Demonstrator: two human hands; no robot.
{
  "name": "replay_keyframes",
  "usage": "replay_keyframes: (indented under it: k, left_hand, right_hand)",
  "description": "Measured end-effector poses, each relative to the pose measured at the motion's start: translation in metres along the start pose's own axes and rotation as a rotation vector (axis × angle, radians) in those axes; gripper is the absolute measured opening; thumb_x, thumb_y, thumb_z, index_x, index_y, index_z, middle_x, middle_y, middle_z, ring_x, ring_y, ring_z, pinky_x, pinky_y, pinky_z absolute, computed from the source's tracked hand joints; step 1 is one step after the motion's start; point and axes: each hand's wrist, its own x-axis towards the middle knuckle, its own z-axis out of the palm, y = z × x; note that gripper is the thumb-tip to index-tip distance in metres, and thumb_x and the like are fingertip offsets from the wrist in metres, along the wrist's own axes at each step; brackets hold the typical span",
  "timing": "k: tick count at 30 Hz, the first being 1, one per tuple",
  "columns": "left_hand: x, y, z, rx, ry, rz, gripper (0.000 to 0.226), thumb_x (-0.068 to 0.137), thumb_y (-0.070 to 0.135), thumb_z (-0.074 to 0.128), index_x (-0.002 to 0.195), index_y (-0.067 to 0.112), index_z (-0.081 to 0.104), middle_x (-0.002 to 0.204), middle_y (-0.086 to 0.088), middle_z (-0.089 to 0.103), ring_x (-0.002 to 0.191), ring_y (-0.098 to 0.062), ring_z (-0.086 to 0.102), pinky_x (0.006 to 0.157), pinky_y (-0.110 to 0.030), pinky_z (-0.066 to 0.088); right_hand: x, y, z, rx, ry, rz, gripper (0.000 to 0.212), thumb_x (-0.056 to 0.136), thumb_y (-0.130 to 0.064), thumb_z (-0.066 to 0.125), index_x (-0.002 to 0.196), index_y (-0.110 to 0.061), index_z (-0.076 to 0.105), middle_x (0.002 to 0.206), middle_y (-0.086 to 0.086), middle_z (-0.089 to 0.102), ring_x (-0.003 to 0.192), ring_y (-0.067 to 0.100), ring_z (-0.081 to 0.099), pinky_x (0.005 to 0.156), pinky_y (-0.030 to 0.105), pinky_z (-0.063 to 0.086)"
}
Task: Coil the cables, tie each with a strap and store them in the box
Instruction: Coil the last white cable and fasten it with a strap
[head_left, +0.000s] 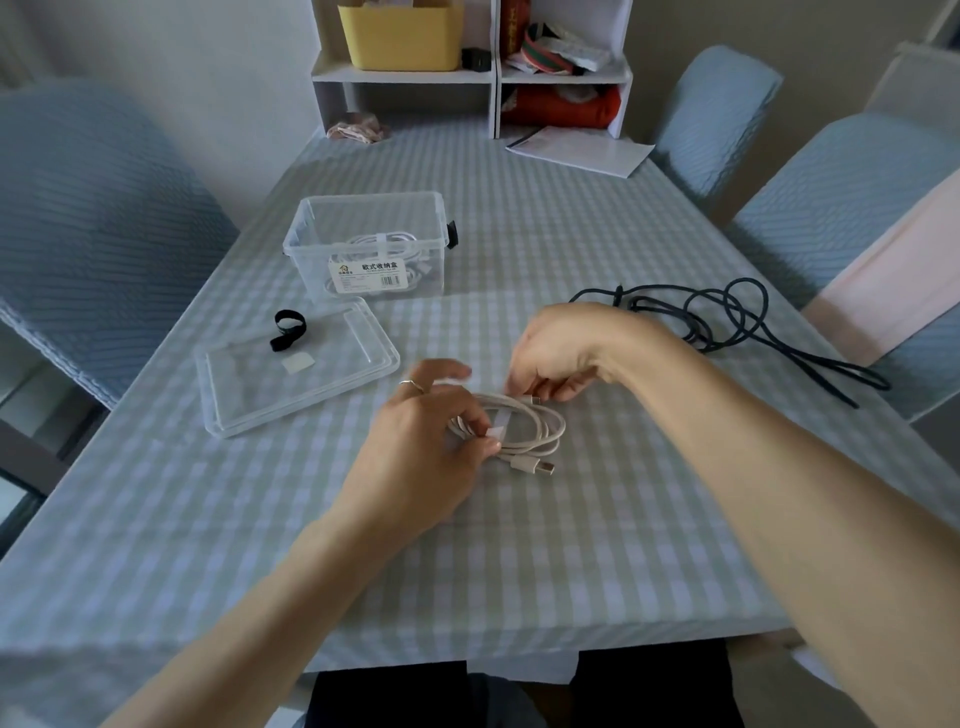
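Note:
A coiled white cable (540, 428) lies on the checked tablecloth in the middle of the table. My left hand (431, 441) grips the coil's left side, with thumb and fingers pinching a white strap (497, 423) wrapped over it. At the coil's far edge, my right hand (561, 353) pinches the strap's other end. The clear plastic box (311, 249) stands behind and to the left, holding a strapped white cable (387, 244). A loose dark cable (727, 322) sprawls at the right. A black strap (288, 328) rests on the box lid (374, 358).
The clear lid lies flat left of my hands, with a small white patch (297, 362) on it. Blue-covered chairs (93, 218) flank the table. A white shelf unit (467, 73) and papers (582, 150) sit at the far end.

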Motion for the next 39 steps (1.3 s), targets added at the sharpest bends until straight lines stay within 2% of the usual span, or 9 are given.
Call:
replay_keyframes:
  k: [3, 6, 11, 15, 18, 23, 26, 33, 39]
  left_hand:
    - [0.008, -0.005, -0.006, -0.025, -0.123, 0.043, 0.019, 0.078, 0.013, 0.081, 0.073, 0.019, 0.064, 0.132, 0.012, 0.058, 0.115, 0.0, 0.057, 0.083, 0.004, 0.028]
    - [0.011, -0.01, -0.007, -0.04, -0.165, 0.069, 0.017, 0.083, 0.017, 0.077, 0.074, 0.018, 0.063, 0.122, 0.013, 0.067, 0.098, 0.01, 0.06, 0.077, 0.0, 0.034]
    - [0.01, -0.014, -0.004, 0.025, -0.155, 0.272, 0.005, 0.082, 0.014, 0.067, 0.086, 0.014, 0.063, 0.105, 0.008, 0.072, 0.082, -0.007, 0.061, 0.072, -0.007, 0.041]
    - [0.011, -0.017, -0.003, 0.04, -0.157, 0.308, 0.005, 0.082, 0.013, 0.064, 0.083, 0.011, 0.059, 0.104, 0.006, 0.072, 0.089, -0.013, 0.062, 0.075, -0.023, 0.046]
    - [0.012, -0.022, -0.003, 0.048, -0.175, 0.305, 0.006, 0.084, 0.016, 0.063, 0.083, 0.013, 0.057, 0.108, 0.002, 0.072, 0.094, -0.017, 0.065, 0.076, -0.029, 0.047]
    - [0.012, -0.023, -0.002, 0.038, -0.18, 0.294, 0.008, 0.084, 0.018, 0.064, 0.091, 0.014, 0.067, 0.122, 0.008, 0.069, 0.101, -0.006, 0.063, 0.082, -0.018, 0.048]
    - [0.011, -0.024, -0.001, 0.062, -0.182, 0.294, 0.017, 0.086, 0.019, 0.062, 0.101, 0.016, 0.071, 0.126, 0.006, 0.067, 0.115, -0.014, 0.063, 0.088, -0.034, 0.053]
    - [0.007, -0.025, -0.002, 0.106, -0.178, 0.345, 0.027, 0.092, 0.031, 0.053, 0.107, 0.017, 0.07, 0.129, 0.003, 0.065, 0.116, -0.017, 0.063, 0.084, -0.041, 0.057]
    - [0.008, -0.027, 0.0, 0.097, -0.193, 0.388, 0.024, 0.094, 0.025, 0.055, 0.111, 0.015, 0.068, 0.131, 0.001, 0.064, 0.12, -0.019, 0.062, 0.087, -0.043, 0.056]
  right_hand:
    - [-0.004, 0.002, 0.001, 0.013, 0.041, -0.041, 0.018, 0.086, -0.012, 0.072, 0.102, -0.005, 0.075, 0.085, 0.004, 0.07, 0.075, 0.013, 0.063, 0.07, 0.024, 0.053]
    - [-0.009, 0.01, 0.007, 0.066, 0.113, -0.109, 0.009, 0.084, -0.015, 0.075, 0.092, -0.013, 0.074, 0.089, 0.004, 0.075, 0.085, 0.019, 0.072, 0.081, 0.032, 0.06]
    - [-0.025, 0.046, 0.039, -0.006, 0.481, -0.48, 0.01, 0.09, -0.02, 0.069, 0.098, -0.025, 0.069, 0.089, -0.01, 0.07, 0.081, 0.004, 0.066, 0.075, 0.032, 0.056]
    - [-0.029, 0.079, 0.054, -0.19, 0.468, -0.717, 0.031, 0.094, -0.029, 0.055, 0.121, -0.021, 0.068, 0.12, -0.007, 0.065, 0.111, 0.008, 0.06, 0.094, 0.029, 0.05]
    - [-0.033, 0.086, 0.05, -0.348, 0.426, -0.75, 0.041, 0.094, -0.044, 0.047, 0.12, -0.023, 0.07, 0.134, -0.003, 0.058, 0.121, 0.013, 0.055, 0.098, 0.03, 0.049]
    - [-0.038, 0.088, 0.041, -0.45, 0.365, -0.727, 0.057, 0.088, -0.069, 0.045, 0.111, -0.022, 0.068, 0.144, -0.003, 0.05, 0.128, 0.014, 0.048, 0.101, 0.032, 0.044]
    - [-0.036, 0.089, 0.053, -0.469, 0.482, -0.782, 0.049, 0.088, -0.061, 0.052, 0.105, -0.019, 0.069, 0.138, 0.003, 0.055, 0.12, 0.021, 0.057, 0.092, 0.041, 0.053]
    - [-0.036, 0.087, 0.059, -0.234, 0.488, -0.733, 0.033, 0.085, -0.05, 0.055, 0.093, -0.024, 0.074, 0.121, -0.013, 0.057, 0.105, 0.009, 0.057, 0.082, 0.037, 0.053]
    - [-0.044, 0.091, 0.07, -0.245, 0.536, -0.679, 0.036, 0.086, -0.049, 0.055, 0.109, -0.027, 0.073, 0.145, -0.009, 0.05, 0.124, 0.01, 0.053, 0.09, 0.033, 0.053]
